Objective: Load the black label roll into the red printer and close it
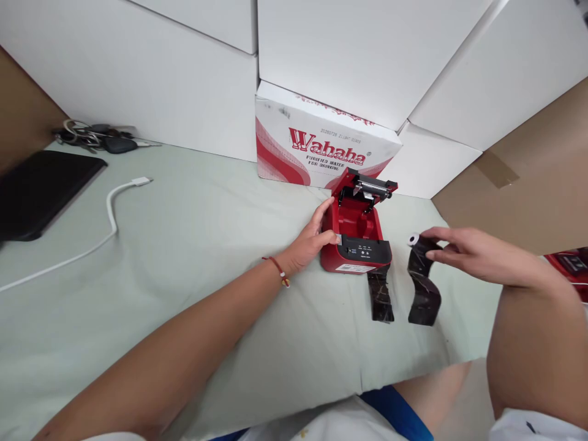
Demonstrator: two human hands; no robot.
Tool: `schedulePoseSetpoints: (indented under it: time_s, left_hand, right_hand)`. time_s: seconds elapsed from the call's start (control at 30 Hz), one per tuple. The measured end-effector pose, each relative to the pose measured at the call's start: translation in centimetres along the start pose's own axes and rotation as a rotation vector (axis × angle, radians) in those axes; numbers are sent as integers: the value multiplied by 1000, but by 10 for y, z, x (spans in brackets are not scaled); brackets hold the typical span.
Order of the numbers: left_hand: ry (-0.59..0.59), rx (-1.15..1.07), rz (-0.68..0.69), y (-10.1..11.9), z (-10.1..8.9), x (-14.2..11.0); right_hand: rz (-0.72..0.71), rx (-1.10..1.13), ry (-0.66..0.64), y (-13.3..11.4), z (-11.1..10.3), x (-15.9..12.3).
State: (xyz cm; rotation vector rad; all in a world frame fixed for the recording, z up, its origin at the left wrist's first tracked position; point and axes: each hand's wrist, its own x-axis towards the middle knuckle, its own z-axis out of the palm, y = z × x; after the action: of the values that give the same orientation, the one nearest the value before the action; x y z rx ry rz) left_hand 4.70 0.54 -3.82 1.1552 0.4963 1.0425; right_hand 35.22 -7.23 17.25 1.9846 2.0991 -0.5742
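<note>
A small red and black label printer [358, 233] stands on the pale green cloth with its lid tipped up and the red bay inside bare. My left hand [315, 239] grips the printer's left side, thumb on the front corner and fingers behind. To the right of it, my right hand [452, 248] pinches a paper roll [418, 245] with a white core end and a dark outer side. A loose dark tail of the roll hangs toward the cloth. Another dark strip [381, 300] lies in front of the printer, its upper end hidden by the printer.
Behind the printer a Wahaha water carton [321, 141] leans against white boxes [367, 49]. At left lie a white cable [113, 214], a black flat device [50, 190] and a bunch of keys [101, 136]. A brown cardboard box [528, 165] and a red object [572, 264] are at right.
</note>
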Motion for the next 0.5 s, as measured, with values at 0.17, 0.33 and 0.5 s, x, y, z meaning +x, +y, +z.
schedulePoseSetpoints:
  time_s: [0.17, 0.33, 0.5]
  left_hand:
    - [-1, 5, 25, 2, -1, 2]
    - [0, 11, 18, 10, 1, -2]
    - [22, -12, 13, 12, 3, -4]
  right_hand:
    - [134, -118, -72, 22, 49, 26]
    - [-26, 60, 136, -8, 106, 41]
    - [-243, 50, -4, -24, 107, 23]
